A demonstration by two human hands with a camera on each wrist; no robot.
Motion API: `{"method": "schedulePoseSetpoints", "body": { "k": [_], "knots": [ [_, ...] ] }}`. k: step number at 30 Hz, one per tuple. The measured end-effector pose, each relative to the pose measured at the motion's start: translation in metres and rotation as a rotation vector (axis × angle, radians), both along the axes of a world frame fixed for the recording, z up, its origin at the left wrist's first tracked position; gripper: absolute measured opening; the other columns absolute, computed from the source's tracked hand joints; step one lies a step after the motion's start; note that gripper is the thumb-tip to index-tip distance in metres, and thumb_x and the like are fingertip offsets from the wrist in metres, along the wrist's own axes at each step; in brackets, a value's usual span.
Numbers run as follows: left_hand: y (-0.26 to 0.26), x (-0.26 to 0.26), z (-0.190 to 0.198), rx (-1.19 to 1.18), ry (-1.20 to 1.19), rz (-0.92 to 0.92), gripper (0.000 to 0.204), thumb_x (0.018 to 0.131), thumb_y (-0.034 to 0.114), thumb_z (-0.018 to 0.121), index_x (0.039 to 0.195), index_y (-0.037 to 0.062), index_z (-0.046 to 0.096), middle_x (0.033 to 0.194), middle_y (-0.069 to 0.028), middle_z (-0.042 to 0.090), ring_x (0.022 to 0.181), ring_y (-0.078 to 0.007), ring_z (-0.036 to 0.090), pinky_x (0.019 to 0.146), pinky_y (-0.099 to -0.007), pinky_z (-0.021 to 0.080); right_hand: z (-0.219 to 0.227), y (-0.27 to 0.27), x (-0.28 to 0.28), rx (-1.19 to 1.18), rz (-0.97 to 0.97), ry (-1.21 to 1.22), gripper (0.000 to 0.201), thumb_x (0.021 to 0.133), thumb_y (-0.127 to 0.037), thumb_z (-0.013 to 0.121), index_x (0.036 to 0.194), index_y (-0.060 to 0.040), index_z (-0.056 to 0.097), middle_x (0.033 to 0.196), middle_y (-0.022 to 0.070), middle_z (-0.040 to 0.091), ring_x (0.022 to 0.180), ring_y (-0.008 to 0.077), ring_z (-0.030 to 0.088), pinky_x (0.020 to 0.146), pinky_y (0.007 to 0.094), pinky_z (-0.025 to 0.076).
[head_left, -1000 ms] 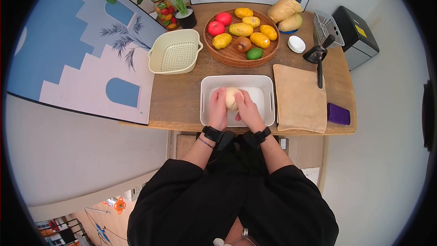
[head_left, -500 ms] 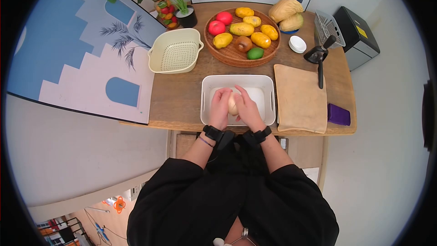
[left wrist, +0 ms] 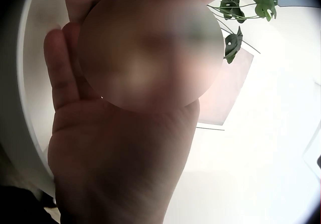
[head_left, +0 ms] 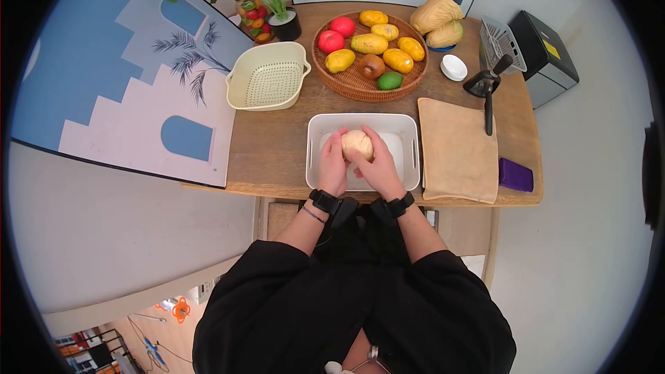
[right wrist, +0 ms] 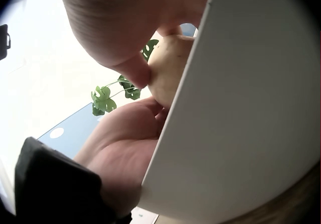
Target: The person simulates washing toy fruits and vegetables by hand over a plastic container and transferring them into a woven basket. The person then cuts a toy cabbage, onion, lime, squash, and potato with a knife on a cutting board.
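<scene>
Between both hands, over the white bin, is a pale, round, peeled-looking item. The left hand grips its left side with curled fingers. The right hand holds its right side, thumb on the near face. A blurred disc covers part of the left wrist view, above the left palm. In the right wrist view the pale round item shows between the hands, partly hidden behind the white bin wall.
A wicker tray of fruit stands behind the bin, with a cream colander to its left. On the right lie a tan cloth, a black-handled tool and a purple item. White bowls stand farther back.
The round item has turned in the hands and shows more of its top. The right fingers have shifted around its side, and both hands still hold it over the bin.
</scene>
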State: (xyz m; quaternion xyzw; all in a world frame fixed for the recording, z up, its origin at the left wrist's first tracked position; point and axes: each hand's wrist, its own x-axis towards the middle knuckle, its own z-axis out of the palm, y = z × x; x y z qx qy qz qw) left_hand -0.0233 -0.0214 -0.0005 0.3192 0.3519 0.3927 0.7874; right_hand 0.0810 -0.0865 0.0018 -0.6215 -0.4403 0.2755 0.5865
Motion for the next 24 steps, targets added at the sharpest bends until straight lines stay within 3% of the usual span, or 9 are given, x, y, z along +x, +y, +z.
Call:
{"method": "schedulePoseSetpoints", "body": {
  "k": [1, 3, 10, 12, 13, 15, 18, 22, 24],
  "knots": [
    [0.000, 0.001, 0.001, 0.000, 0.000, 0.001, 0.042, 0.109, 0.032, 0.050, 0.140, 0.0037, 0.049, 0.127, -0.0101, 0.058, 0.115, -0.0186, 0.060, 0.094, -0.0335, 0.054, 0.013, -0.002, 0.001, 0.000, 0.001, 0.000, 0.051, 0.107, -0.038, 0.046, 0.145, -0.0042, 0.048, 0.091, 0.0163, 0.068, 0.056, 0.0178, 0.064, 0.048, 0.0298, 0.055],
    [-0.002, 0.004, 0.005, 0.057, -0.015, 0.016, 0.039, 0.109, 0.028, 0.052, 0.138, 0.0036, 0.052, 0.122, -0.0079, 0.061, 0.109, -0.0156, 0.061, 0.092, -0.0311, 0.053, 0.035, -0.007, 0.006, -0.445, 0.053, 0.313, 0.053, 0.108, -0.043, 0.042, 0.144, -0.0055, 0.050, 0.077, 0.0130, 0.067, 0.049, 0.0169, 0.059, 0.046, 0.0280, 0.052],
    [-0.004, 0.007, 0.001, 0.153, 0.056, -0.022, 0.043, 0.109, 0.032, 0.050, 0.143, 0.0061, 0.047, 0.131, -0.0085, 0.057, 0.113, -0.0169, 0.059, 0.093, -0.0316, 0.053, 0.022, -0.005, 0.009, -0.292, 0.023, 0.427, 0.051, 0.107, -0.045, 0.044, 0.142, -0.0086, 0.053, 0.056, 0.0075, 0.056, 0.044, 0.0162, 0.054, 0.044, 0.0281, 0.046],
    [-0.001, 0.005, 0.001, 0.059, -0.081, 0.032, 0.044, 0.109, 0.037, 0.050, 0.142, 0.0074, 0.048, 0.130, -0.0072, 0.058, 0.116, -0.0172, 0.058, 0.093, -0.0319, 0.052, 0.029, -0.008, 0.007, -0.346, 0.023, 0.242, 0.055, 0.102, -0.033, 0.061, 0.147, -0.0052, 0.047, 0.076, 0.0076, 0.062, 0.056, 0.0121, 0.058, 0.052, 0.0258, 0.050],
    [-0.001, 0.005, 0.003, 0.059, -0.081, 0.032, 0.044, 0.109, 0.037, 0.050, 0.142, 0.0074, 0.048, 0.130, -0.0072, 0.058, 0.116, -0.0172, 0.058, 0.093, -0.0319, 0.052, 0.025, -0.007, 0.007, -0.346, 0.023, 0.242, 0.055, 0.102, -0.033, 0.061, 0.147, -0.0052, 0.047, 0.076, 0.0076, 0.062, 0.056, 0.0121, 0.058, 0.052, 0.0258, 0.050],
    [-0.003, 0.004, 0.007, 0.032, -0.017, 0.115, 0.044, 0.109, 0.042, 0.047, 0.139, 0.0093, 0.050, 0.131, -0.0063, 0.058, 0.116, -0.0166, 0.058, 0.094, -0.0333, 0.052, 0.008, -0.005, 0.008, -0.190, -0.030, -0.117, 0.072, 0.087, -0.034, 0.078, 0.146, -0.0068, 0.049, 0.080, 0.0115, 0.068, 0.071, 0.0181, 0.066, 0.067, 0.0330, 0.055],
    [-0.003, 0.002, 0.003, -0.002, 0.060, 0.115, 0.040, 0.109, 0.040, 0.046, 0.134, 0.0106, 0.053, 0.129, -0.0057, 0.059, 0.115, -0.0161, 0.058, 0.094, -0.0344, 0.052, -0.011, 0.001, 0.008, -0.029, -0.112, -0.359, 0.082, 0.079, -0.028, 0.084, 0.148, -0.0036, 0.046, 0.095, 0.0135, 0.071, 0.084, 0.0244, 0.069, 0.078, 0.0381, 0.056],
    [0.002, 0.004, -0.009, 0.020, 0.088, 0.139, 0.036, 0.109, 0.037, 0.048, 0.130, 0.0086, 0.052, 0.123, -0.0072, 0.061, 0.115, -0.0180, 0.060, 0.095, -0.0360, 0.052, -0.016, 0.006, 0.008, 0.134, -0.148, -0.396, 0.074, 0.085, -0.036, 0.078, 0.143, -0.0004, 0.049, 0.096, 0.0172, 0.072, 0.084, 0.0315, 0.070, 0.081, 0.0411, 0.056],
    [0.001, 0.006, -0.001, 0.010, 0.016, 0.077, 0.036, 0.108, 0.036, 0.051, 0.131, 0.0080, 0.050, 0.121, -0.0079, 0.060, 0.115, -0.0188, 0.060, 0.095, -0.0367, 0.052, -0.007, 0.000, 0.007, -0.307, -0.004, -0.054, 0.059, 0.096, -0.042, 0.065, 0.134, 0.0021, 0.055, 0.093, 0.0202, 0.072, 0.082, 0.0340, 0.070, 0.081, 0.0402, 0.055]
  ]
}}
